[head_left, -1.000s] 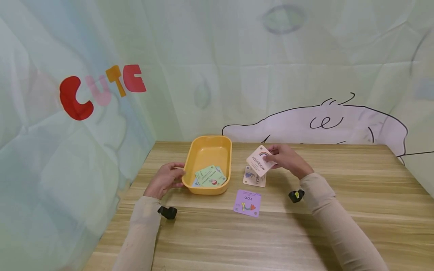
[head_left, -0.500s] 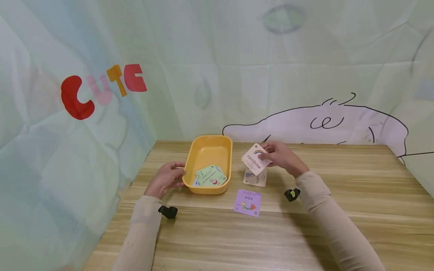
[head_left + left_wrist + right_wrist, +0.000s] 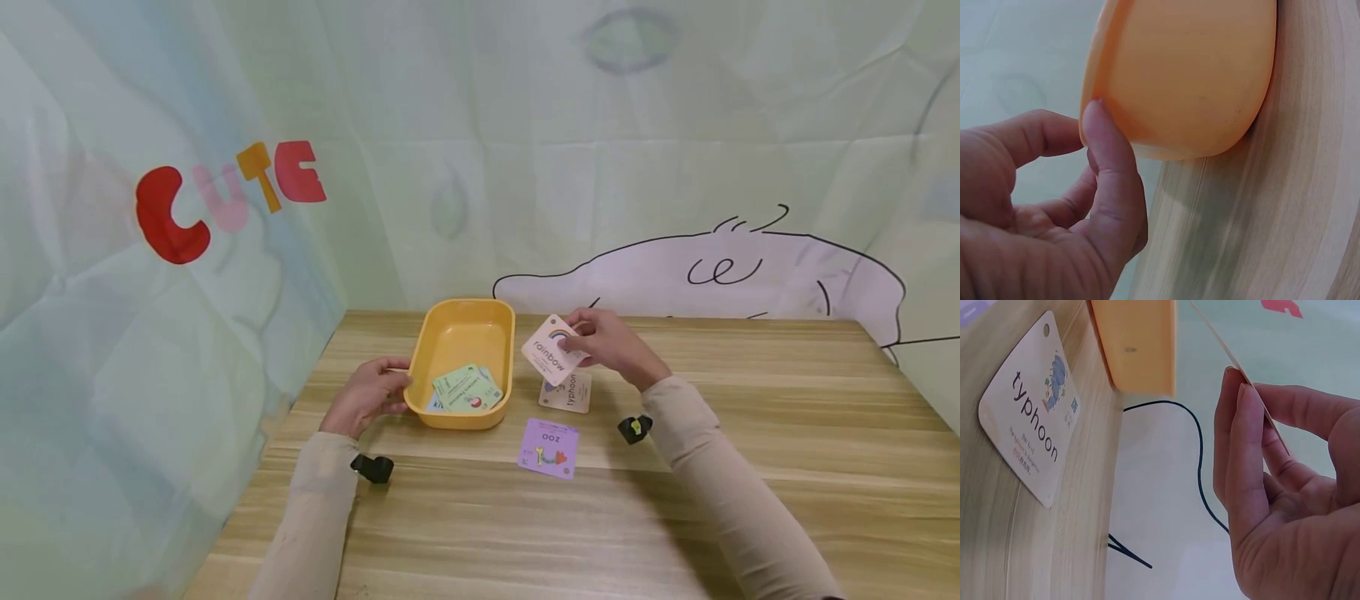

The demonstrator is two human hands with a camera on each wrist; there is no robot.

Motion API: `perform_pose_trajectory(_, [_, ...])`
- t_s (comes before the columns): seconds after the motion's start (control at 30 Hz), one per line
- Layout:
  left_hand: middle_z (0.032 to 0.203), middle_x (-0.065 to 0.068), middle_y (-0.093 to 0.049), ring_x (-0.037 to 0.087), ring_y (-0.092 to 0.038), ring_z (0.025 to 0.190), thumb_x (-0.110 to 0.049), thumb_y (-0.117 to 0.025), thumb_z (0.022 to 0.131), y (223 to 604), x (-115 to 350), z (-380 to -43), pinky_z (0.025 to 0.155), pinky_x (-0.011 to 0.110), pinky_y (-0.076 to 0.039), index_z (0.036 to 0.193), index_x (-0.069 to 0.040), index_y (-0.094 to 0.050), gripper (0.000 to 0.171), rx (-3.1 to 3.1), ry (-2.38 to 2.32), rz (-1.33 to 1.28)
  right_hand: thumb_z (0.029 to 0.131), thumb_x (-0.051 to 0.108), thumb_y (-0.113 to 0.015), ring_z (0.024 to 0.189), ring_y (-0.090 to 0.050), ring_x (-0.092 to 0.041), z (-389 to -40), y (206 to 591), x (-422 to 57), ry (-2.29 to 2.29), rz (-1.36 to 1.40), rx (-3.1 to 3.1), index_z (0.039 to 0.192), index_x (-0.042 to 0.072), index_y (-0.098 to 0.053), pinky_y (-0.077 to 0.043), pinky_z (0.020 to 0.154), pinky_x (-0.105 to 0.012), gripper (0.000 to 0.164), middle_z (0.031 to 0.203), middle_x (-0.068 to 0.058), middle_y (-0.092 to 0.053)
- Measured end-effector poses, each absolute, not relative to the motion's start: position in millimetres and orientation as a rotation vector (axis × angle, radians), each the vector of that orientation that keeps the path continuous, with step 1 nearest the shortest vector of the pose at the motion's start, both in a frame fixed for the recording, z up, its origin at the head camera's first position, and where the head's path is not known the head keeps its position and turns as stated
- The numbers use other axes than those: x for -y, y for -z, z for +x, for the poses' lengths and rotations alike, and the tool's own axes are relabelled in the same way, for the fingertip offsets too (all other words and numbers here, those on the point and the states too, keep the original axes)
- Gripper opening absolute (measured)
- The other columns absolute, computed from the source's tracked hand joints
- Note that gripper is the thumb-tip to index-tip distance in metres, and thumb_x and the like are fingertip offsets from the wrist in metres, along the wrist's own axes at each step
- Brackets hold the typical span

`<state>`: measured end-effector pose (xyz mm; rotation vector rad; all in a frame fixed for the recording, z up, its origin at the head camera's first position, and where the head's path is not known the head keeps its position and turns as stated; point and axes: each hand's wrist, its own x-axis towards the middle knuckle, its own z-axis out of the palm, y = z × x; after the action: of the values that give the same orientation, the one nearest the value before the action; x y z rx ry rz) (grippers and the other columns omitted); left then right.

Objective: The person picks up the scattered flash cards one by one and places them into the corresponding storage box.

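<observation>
My left hand (image 3: pixel 367 394) pinches the rim of a yellow plastic tray (image 3: pixel 422 346); in the left wrist view the thumb (image 3: pixel 1110 140) lies at the rim. Several flash cards lie inside at the near end, a green one (image 3: pixel 470 390) on top. Right of the tray, my right hand (image 3: pixel 611 346) pinches a "rainbow" flash card (image 3: pixel 547 354) by its right side, raised over the table. The right wrist view shows it edge-on between fingers and thumb. Partly beneath it in the head view is a "typhoon" flash card (image 3: pixel 573 395), flat on the table. A purple "zoo" card (image 3: pixel 548 448) lies nearer.
The wooden table (image 3: pixel 525 542) ends at the back against a printed cloth backdrop (image 3: pixel 420 208). Another cloth wall (image 3: pixel 150 350) closes off the left side. The tray stands near the table's back edge.
My right hand has moved left with the rainbow card, toward the tray, so more of the typhoon card's right part shows. My left hand and the tray stay in place.
</observation>
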<state>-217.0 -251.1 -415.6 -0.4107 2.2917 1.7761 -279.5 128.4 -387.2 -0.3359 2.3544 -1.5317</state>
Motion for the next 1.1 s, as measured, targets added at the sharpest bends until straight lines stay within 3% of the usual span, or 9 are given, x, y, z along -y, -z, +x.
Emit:
perform_pose_trajectory(0.3, [0.114, 0.013, -0.061, 0.018, -0.063, 0.086, -0.011, -0.060, 0.100, 416, 252, -217, 0.068, 0.025, -0.060, 0.140, -0.003, -0.052, 0.042, -2.282, -1.786, -0.396, 0.096, 0.012, -0.068, 0.098, -0.066, -0.027, -278, 382, -120, 1.531, -0.342, -2.365, 0.122, 0.005, -0.058, -0.061, 0.081, -0.038, 0.028, 0.115, -0.018, -0.066])
perform_pose_trajectory(0.8, [0.111, 0.012, -0.061, 0.017, -0.062, 0.084, -0.010, -0.060, 0.099, 418, 253, -217, 0.067, 0.025, -0.060, 0.138, -0.003, -0.054, 0.040, -2.277, -1.798, -0.401, 0.096, 0.013, -0.069, 0.095, -0.066, -0.027, -272, 381, -103, 1.586, -0.370, -2.343, 0.120, 0.007, -0.062, -0.060, 0.087, -0.049, 0.026, 0.110, -0.015, -0.066])
perform_pose_trajectory(1.1, [0.111, 0.012, -0.061, 0.017, -0.062, 0.084, -0.011, -0.061, 0.099, 419, 252, -218, 0.067, 0.025, -0.060, 0.138, -0.003, -0.054, 0.041, -2.288, -1.795, -0.396, 0.095, 0.013, -0.071, 0.092, -0.067, -0.025, -272, 382, -92, 1.594, -0.396, -2.365, 0.120, 0.007, -0.063, -0.062, 0.078, -0.039, 0.027, 0.108, -0.015, -0.067])
